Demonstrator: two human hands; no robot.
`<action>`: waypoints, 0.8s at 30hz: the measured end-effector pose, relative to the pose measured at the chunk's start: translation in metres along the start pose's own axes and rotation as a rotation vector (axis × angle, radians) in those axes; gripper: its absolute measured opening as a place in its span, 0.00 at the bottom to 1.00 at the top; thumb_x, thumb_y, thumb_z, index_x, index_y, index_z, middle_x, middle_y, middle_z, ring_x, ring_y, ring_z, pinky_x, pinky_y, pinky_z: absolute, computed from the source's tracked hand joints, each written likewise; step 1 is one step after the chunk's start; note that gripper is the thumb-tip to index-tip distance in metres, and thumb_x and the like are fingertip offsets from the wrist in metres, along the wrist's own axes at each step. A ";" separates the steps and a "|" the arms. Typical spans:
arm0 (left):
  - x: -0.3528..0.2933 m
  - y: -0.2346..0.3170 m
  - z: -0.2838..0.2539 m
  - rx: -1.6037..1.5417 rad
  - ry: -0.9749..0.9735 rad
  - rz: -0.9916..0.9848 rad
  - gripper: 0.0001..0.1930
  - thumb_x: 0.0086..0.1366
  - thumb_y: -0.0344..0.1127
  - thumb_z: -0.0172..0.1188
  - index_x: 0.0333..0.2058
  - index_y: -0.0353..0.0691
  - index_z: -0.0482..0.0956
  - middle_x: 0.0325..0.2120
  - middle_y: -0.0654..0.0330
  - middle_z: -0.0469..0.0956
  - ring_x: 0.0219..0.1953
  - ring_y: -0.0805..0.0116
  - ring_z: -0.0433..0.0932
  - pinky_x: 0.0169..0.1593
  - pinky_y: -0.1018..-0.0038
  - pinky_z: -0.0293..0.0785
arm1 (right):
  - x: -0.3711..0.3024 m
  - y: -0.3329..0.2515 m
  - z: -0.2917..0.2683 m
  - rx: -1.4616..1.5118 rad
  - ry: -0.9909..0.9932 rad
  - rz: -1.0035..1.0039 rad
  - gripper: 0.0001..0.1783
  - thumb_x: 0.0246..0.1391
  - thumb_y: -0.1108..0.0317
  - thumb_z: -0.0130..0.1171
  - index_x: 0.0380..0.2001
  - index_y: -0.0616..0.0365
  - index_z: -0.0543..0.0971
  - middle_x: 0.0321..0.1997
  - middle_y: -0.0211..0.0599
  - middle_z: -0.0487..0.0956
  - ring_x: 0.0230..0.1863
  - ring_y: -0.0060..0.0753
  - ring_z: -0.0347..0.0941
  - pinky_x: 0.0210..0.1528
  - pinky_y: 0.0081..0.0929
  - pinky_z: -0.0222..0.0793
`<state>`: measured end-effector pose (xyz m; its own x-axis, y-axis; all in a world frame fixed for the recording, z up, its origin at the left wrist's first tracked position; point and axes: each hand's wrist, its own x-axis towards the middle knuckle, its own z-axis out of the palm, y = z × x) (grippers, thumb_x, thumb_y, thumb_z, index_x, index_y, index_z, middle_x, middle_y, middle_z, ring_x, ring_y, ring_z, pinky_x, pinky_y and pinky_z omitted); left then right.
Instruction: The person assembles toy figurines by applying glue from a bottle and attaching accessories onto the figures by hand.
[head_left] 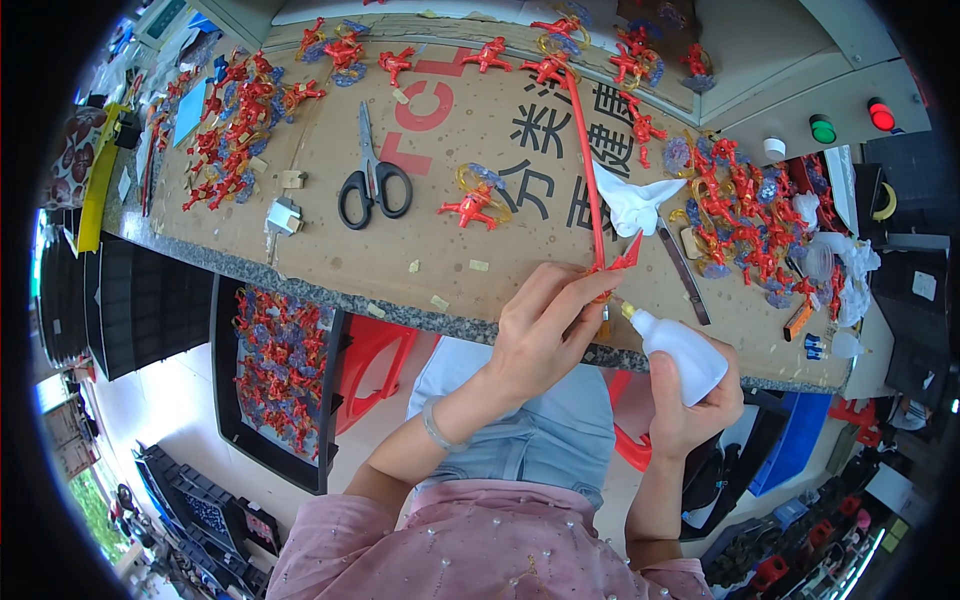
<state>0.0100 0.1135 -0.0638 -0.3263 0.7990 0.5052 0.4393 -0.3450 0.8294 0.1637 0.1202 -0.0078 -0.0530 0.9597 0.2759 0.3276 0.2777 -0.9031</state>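
Note:
My left hand (545, 325) is closed in a pinch on a red plastic piece (628, 254) at the front edge of the cardboard-covered table. A long thin red rod (588, 165) runs away from those fingers across the cardboard; whether it is joined to the piece is hidden. Wrapped in my right hand (697, 412) is a white squeeze bottle (688, 358). It is tilted, with its yellow tip close to the red piece, and I cannot tell whether they touch. A single red figure with a yellow ring and a bluish clear part (472, 205) lies beyond my left hand.
Black-handled scissors (374, 190) lie left of centre. A white cloth (632, 203) and a narrow dark strip (685, 275) lie beyond my hands. Red figures are heaped at left (230, 135) and right (750, 215). A black crate (228, 400) of similar figures stands below the table's edge.

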 end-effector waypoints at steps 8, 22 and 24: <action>-0.001 0.000 0.001 0.006 -0.004 0.012 0.21 0.48 0.17 0.62 0.44 0.38 0.78 0.30 0.56 0.75 0.30 0.61 0.75 0.30 0.70 0.73 | -0.001 -0.001 -0.002 -0.029 0.004 0.009 0.18 0.40 0.75 0.70 0.35 0.71 0.77 0.33 0.44 0.82 0.33 0.26 0.79 0.39 0.23 0.74; 0.001 -0.001 0.002 0.004 0.000 0.013 0.22 0.48 0.17 0.61 0.45 0.39 0.78 0.29 0.57 0.73 0.28 0.62 0.74 0.29 0.70 0.72 | 0.000 -0.002 0.000 -0.030 0.025 -0.004 0.17 0.41 0.74 0.69 0.35 0.70 0.77 0.32 0.43 0.82 0.32 0.24 0.78 0.37 0.22 0.73; 0.001 -0.001 0.002 0.014 0.001 0.014 0.22 0.48 0.17 0.61 0.45 0.39 0.78 0.28 0.57 0.73 0.28 0.62 0.74 0.29 0.70 0.72 | 0.001 -0.003 0.000 -0.022 0.010 0.016 0.17 0.42 0.74 0.69 0.35 0.70 0.77 0.32 0.43 0.82 0.31 0.24 0.77 0.37 0.22 0.73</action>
<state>0.0106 0.1156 -0.0642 -0.3206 0.7935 0.5173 0.4561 -0.3494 0.8185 0.1626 0.1205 -0.0044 -0.0383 0.9636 0.2648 0.3493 0.2611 -0.8999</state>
